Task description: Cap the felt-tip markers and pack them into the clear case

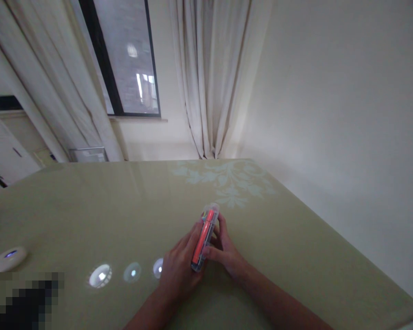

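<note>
A slim clear plastic case point(212, 222) with a bright orange-red stick-like piece inside stands tilted between my two hands, above the green tabletop point(131, 206). Its dark lower end points toward me. My left hand point(184, 256) grips the case along its left side, fingers reaching up toward the top. From the right, my right hand point(226, 252) holds it too, with the thumb on the lower part and the fingers curled behind. What exactly the orange-red piece is, I cannot make out. Some of my fingertips are hidden behind the case.
A rounded white object point(8, 259) sits at the table's left side, and a dark pixelated patch covers the lower left corner. Lamp reflections shine on the glossy top. A wall point(347, 114) runs along the right edge; curtains point(213, 82) and a window point(127, 55) stand behind.
</note>
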A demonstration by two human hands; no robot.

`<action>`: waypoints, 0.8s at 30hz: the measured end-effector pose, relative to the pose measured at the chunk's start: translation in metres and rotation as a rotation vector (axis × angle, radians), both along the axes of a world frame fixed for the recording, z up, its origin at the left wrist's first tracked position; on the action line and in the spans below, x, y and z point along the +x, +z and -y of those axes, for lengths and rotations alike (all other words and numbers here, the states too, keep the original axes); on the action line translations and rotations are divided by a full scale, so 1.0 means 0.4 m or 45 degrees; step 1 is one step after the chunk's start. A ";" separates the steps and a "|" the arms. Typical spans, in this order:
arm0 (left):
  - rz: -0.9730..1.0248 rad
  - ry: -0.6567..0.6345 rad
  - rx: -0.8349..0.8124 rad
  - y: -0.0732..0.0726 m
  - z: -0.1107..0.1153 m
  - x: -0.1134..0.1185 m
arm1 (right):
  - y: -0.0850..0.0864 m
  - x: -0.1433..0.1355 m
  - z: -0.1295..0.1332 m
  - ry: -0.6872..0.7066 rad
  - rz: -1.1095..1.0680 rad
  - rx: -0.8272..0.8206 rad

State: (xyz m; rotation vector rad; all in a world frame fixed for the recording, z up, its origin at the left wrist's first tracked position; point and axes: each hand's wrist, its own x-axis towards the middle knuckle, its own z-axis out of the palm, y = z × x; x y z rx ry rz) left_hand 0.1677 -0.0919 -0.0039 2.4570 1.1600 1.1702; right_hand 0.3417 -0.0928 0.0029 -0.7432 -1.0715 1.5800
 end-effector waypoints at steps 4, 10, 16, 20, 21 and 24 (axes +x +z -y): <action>-0.018 -0.004 0.024 -0.001 0.000 0.000 | 0.008 0.001 0.002 -0.008 0.011 -0.011; 0.050 -0.058 -0.024 0.006 0.001 -0.002 | 0.012 0.002 0.005 -0.036 0.032 0.048; 0.166 0.012 -0.072 0.045 0.006 -0.006 | 0.010 0.000 0.000 -0.044 0.064 0.088; 0.131 0.031 -0.053 0.053 0.009 -0.012 | 0.009 -0.001 -0.004 0.024 0.053 0.078; 0.123 0.032 -0.053 0.050 0.009 -0.014 | 0.007 -0.001 -0.006 0.030 0.047 0.073; 0.055 0.044 0.009 0.031 0.007 -0.019 | -0.003 0.005 -0.013 -0.010 -0.054 0.028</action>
